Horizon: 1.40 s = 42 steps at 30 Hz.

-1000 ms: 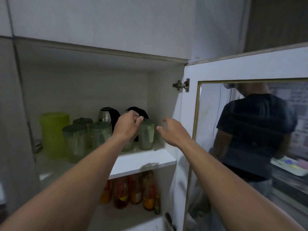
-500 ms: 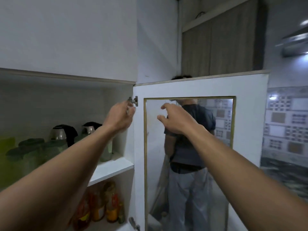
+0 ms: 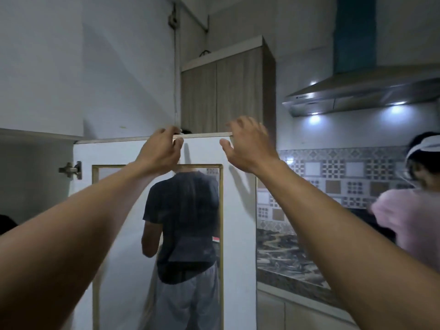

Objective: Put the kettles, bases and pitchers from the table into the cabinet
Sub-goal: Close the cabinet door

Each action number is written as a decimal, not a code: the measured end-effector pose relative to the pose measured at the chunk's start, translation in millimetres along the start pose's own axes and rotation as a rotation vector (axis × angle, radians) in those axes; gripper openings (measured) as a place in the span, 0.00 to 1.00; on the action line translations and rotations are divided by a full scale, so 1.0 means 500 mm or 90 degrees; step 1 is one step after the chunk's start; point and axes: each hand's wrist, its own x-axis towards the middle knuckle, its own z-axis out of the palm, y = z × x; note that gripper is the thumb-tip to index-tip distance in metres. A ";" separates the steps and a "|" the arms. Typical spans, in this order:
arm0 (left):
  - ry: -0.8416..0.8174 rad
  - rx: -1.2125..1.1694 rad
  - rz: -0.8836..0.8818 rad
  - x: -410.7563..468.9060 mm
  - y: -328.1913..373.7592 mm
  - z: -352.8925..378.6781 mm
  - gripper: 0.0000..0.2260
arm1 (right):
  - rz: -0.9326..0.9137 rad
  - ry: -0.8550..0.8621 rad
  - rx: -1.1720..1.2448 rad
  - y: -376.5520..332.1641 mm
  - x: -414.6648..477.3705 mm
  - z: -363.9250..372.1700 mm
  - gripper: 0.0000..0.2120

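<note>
The white cabinet door (image 3: 238, 234) stands open in front of me, hinged at the left, with a glass pane (image 3: 133, 234) in a gold frame. My left hand (image 3: 160, 152) is raised with fingers curled at the door's top edge; whether it touches the edge I cannot tell. My right hand (image 3: 247, 145) hovers with fingers spread by the door's top right corner and holds nothing. Only a dim slice of the cabinet's inside (image 3: 35, 177) shows at the left. Kettles, bases and pitchers are out of sight, apart from a dark shape (image 3: 6, 222) at the left edge.
Through the glass stands a person in a dark shirt (image 3: 183, 222), back turned. Another person in a pink top (image 3: 409, 215) is at the right edge. A marble counter (image 3: 285, 265), tiled wall, lit range hood (image 3: 357, 96) and wooden wall cabinet (image 3: 226, 91) lie behind.
My view has swung right and up, away from the shelf of kettles and pitchers. Both hands have risen from the shelf to the top edge of the open door.
</note>
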 end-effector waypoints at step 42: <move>0.041 -0.220 -0.212 -0.383 0.124 -0.584 0.32 | 0.013 -0.275 0.949 -0.470 -0.157 -0.207 0.17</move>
